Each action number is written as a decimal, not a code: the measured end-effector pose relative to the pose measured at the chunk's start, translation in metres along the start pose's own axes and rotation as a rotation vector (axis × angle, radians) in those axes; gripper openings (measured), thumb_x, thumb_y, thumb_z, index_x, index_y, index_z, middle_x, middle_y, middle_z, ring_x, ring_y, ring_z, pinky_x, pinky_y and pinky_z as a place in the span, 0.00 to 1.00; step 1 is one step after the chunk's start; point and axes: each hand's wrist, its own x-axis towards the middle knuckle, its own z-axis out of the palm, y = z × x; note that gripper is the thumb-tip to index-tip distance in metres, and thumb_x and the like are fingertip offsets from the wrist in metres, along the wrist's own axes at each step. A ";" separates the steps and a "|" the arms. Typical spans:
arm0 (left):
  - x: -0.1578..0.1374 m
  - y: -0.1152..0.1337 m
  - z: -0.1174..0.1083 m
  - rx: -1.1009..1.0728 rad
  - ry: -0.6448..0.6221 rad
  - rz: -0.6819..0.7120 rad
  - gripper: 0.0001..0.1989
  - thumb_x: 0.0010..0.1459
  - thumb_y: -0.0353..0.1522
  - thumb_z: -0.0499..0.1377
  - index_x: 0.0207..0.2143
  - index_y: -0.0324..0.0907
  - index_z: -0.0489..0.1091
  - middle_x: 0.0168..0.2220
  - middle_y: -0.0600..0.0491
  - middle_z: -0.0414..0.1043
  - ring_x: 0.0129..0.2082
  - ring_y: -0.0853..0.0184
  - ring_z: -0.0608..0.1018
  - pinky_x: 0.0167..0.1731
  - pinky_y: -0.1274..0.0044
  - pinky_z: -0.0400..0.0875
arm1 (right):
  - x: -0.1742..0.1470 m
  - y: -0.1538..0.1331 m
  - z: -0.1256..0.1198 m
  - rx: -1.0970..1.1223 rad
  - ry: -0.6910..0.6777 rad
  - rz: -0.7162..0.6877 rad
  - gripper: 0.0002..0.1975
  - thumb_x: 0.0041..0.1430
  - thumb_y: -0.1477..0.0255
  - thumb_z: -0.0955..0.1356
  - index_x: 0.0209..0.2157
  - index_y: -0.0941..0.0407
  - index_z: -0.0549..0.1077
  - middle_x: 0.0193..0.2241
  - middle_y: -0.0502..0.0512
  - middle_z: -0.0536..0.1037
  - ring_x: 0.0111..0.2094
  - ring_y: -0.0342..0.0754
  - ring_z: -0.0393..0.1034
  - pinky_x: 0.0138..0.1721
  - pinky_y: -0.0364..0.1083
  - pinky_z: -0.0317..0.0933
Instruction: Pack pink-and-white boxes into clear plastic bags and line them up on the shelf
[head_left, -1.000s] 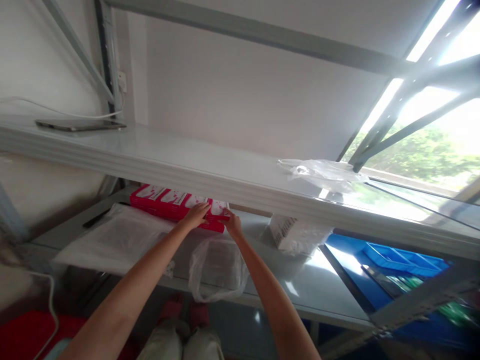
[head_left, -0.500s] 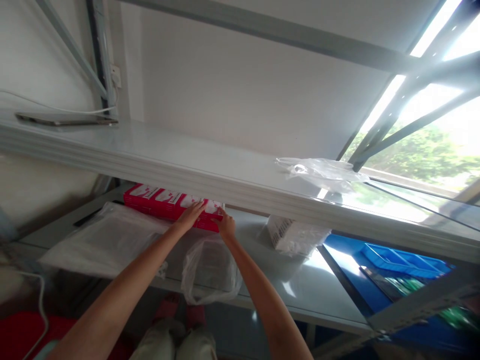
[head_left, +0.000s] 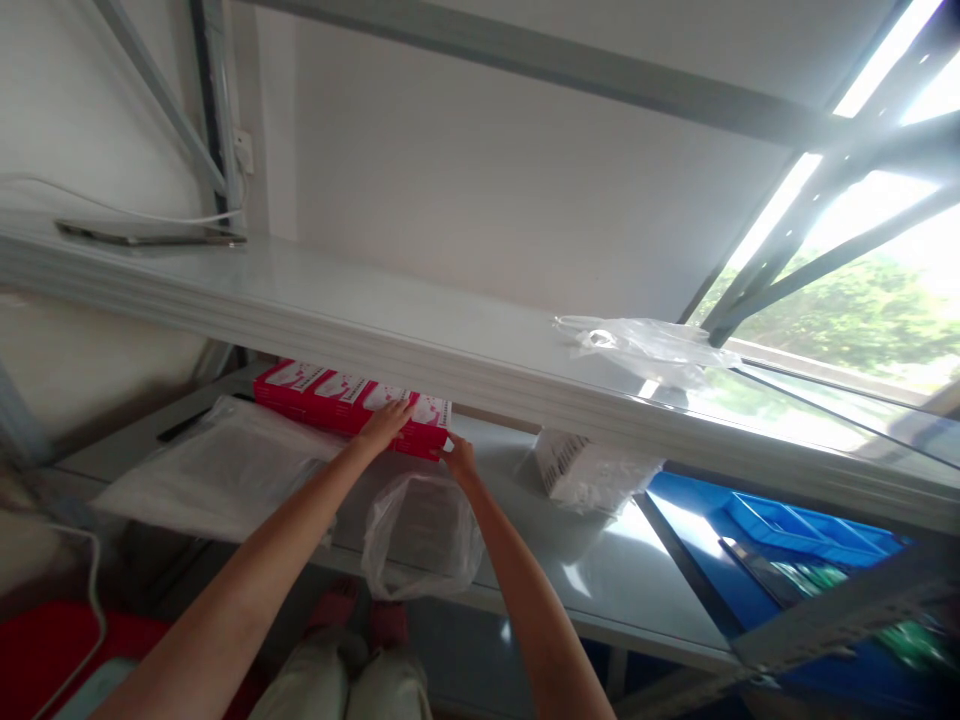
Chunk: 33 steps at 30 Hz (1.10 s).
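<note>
A row of red-and-white cardboard boxes [head_left: 330, 408] lies on the lower shelf, its back edge partly hidden under the upper shelf. My left hand [head_left: 386, 424] rests across the top front edge near the row's right part, fingers stretched out. At the right end, my right hand [head_left: 459, 457] closes on the end box's corner, where a small white patch shows. Just in front of the row, a clear plastic bag [head_left: 424, 540] hangs over the shelf's front edge. To the left, a flat stack of clear plastic bags [head_left: 225, 470] lies beside the boxes.
The upper shelf [head_left: 375, 310] overhangs the boxes and carries a tablet-like device [head_left: 150, 235] and a crumpled plastic bag [head_left: 637, 338]. A plastic-wrapped package with a barcode-like print [head_left: 577, 468] lies right of my hands. Farther right is a blue divided tray [head_left: 817, 528].
My right hand has shifted slightly down at the end box, and a white patch shows there now. The left hand stays on the box top. The view has moved a little.
</note>
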 end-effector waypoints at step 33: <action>-0.022 0.035 -0.056 -0.132 0.150 0.008 0.30 0.58 0.33 0.59 0.61 0.40 0.54 0.64 0.39 0.50 0.66 0.51 0.49 0.62 0.59 0.47 | -0.092 -0.046 -0.037 -0.350 0.105 -0.050 0.29 0.60 0.65 0.65 0.61 0.55 0.58 0.56 0.63 0.67 0.54 0.55 0.65 0.51 0.51 0.59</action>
